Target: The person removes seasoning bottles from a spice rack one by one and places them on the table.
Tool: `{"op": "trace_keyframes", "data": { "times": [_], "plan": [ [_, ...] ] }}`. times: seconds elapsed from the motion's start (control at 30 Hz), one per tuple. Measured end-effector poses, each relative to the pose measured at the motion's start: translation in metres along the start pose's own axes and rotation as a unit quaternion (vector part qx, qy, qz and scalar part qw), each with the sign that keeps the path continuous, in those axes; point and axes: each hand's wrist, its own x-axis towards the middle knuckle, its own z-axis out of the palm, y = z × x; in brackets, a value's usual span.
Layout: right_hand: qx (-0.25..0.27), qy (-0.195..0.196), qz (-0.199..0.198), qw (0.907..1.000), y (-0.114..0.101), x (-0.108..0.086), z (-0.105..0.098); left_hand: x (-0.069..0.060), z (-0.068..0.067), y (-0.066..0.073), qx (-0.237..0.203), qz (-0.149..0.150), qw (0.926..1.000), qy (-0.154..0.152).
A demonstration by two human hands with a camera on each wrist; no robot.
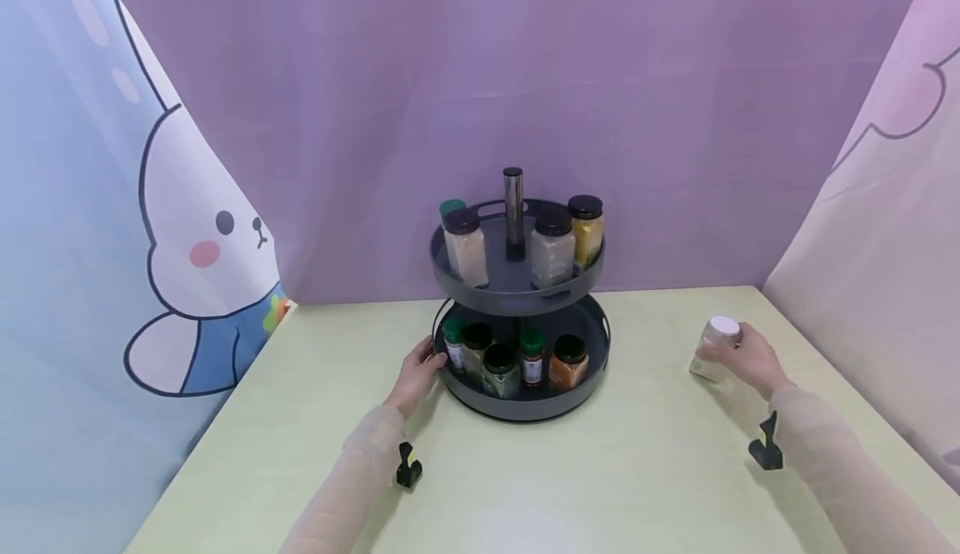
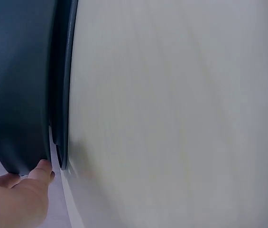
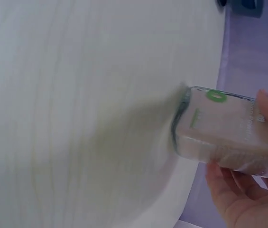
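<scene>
A two-tier dark round rack (image 1: 517, 408) stands on the table. At the left edge of its lower tier is my left hand (image 1: 417, 376); in the left wrist view that hand (image 2: 22, 197) has its fingers and thumb around the tray's rim (image 2: 17, 95). Off to the right of the rack, my right hand (image 1: 750, 360) grips a clear jar with a white lid (image 1: 717, 346). The right wrist view shows the jar (image 3: 228, 128) with pale powder inside and a green mark, pinched between the thumb and fingers of my right hand (image 3: 252, 202). Its base is close to the tabletop; contact is unclear.
The upper tier holds several jars, among them a pale one (image 1: 467, 256), a grey one (image 1: 553, 256) and a yellow one (image 1: 587, 237). On the lower tier are several more, including an orange jar (image 1: 568, 364) and a green-capped bottle (image 1: 532, 356). A purple curtain (image 1: 360, 121) hangs behind.
</scene>
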Motion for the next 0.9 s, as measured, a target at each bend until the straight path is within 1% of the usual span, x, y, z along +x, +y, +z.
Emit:
{"op": "trace_keyframes", "data": {
  "times": [0.17,0.33,0.43,0.57,0.7,0.9],
  "plan": [
    [0.009,-0.025,-0.009,0.9996,0.000,-0.001,-0.004,0.000,0.000,-0.004,0.004,0.002,1.0000,0.001],
    [0.010,-0.024,-0.024,0.9994,-0.004,0.000,-0.007,0.002,-0.001,-0.004,-0.003,0.006,1.0000,0.000],
    [0.012,-0.022,-0.036,0.9990,-0.009,0.003,-0.011,0.001,-0.002,0.000,-0.009,0.004,0.9999,-0.004],
    [-0.008,-0.025,-0.045,0.9987,-0.014,0.007,-0.019,-0.006,-0.002,0.011,-0.018,-0.001,0.9998,-0.011],
    [-0.032,-0.025,-0.057,0.9976,-0.021,0.008,-0.027,-0.014,-0.001,0.022,-0.012,-0.003,0.9998,-0.014],
    [-0.031,-0.032,-0.067,0.9968,-0.037,0.008,-0.034,-0.022,0.000,0.031,-0.007,-0.007,0.9998,-0.017]
  ]
}}
